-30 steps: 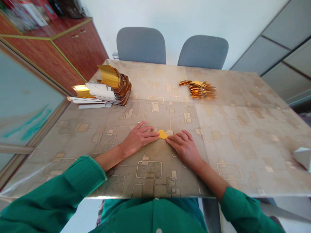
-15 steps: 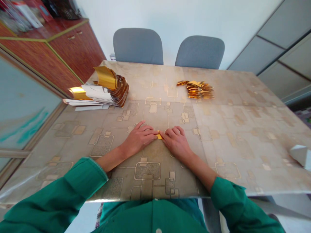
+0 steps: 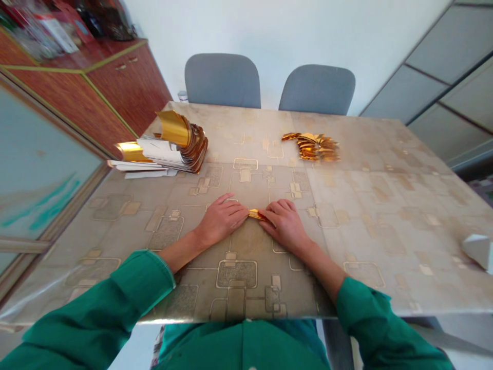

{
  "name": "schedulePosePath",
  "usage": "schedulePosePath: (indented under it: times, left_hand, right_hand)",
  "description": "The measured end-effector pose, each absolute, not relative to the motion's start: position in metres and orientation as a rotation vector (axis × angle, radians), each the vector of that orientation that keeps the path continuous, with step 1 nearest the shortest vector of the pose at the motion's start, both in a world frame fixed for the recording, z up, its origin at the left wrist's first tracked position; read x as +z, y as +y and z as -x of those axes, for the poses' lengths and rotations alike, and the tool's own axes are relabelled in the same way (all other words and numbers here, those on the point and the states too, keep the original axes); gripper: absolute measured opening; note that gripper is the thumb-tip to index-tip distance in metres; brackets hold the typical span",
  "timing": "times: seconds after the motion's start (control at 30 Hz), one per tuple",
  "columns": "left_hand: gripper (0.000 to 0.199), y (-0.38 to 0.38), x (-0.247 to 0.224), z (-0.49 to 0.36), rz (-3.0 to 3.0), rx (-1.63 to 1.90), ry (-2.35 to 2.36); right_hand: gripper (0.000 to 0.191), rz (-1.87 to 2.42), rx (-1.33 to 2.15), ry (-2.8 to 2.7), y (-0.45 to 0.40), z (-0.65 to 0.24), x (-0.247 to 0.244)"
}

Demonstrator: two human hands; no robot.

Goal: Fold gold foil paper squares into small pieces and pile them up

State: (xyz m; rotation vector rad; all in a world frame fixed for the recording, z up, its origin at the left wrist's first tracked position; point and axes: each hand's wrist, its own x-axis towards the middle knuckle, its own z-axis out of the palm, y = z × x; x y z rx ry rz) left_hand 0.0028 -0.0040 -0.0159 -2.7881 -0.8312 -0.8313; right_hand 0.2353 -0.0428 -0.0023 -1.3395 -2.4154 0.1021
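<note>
A small strip of folded gold paper [image 3: 256, 214] lies between my hands near the middle of the table. My left hand [image 3: 222, 220] has its fingertips closed on the strip's left end. At the right end, the fingers of my right hand [image 3: 285, 224] pinch the paper and hide part of it. Gold and white paper sheets [image 3: 173, 146] are stacked at the table's back left. Several folded gold pieces [image 3: 316, 147] sit in a row toward the back right.
A patterned cover lies on the table [image 3: 370, 205]. Beyond the far edge stand two grey chairs [image 3: 222, 81] [image 3: 317, 89]. A white folded object [image 3: 478, 251] rests at the right edge. Brown cabinets [image 3: 127, 87] stand at the left.
The gold paper now shows as a longer, narrower strip, and my fingers are slightly farther apart along it. The whole view has shifted slightly, with the table and chairs lower in the picture.
</note>
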Motion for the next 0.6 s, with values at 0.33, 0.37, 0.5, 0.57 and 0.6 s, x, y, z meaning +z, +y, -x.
schedulePosePath:
  times: [0.33, 0.37, 0.5, 0.57, 0.6]
  left_hand:
    - [0.019, -0.002, -0.01, -0.029, 2.76, -1.091, -1.107]
    - [0.019, -0.002, -0.011, -0.028, 2.77, -1.098, -1.101]
    - [0.022, 0.0, -0.014, -0.023, 2.765, -1.092, -0.992]
    - [0.021, 0.001, -0.014, -0.023, 2.753, -1.076, -0.913]
    - [0.019, 0.001, -0.014, -0.023, 2.752, -1.067, -0.892]
  right_hand:
    - [0.023, 1.221, 0.36, -2.119, -0.024, -0.256, -0.02]
    - [0.022, 1.207, 0.375, -2.109, -0.025, -0.257, -0.021]
    - [0.021, 1.228, 0.356, -2.114, -0.024, -0.259, -0.021]
    - [0.021, 1.252, 0.3, -2.13, -0.024, -0.26, -0.02]
    - [0.021, 1.252, 0.277, -2.139, -0.024, -0.26, -0.02]
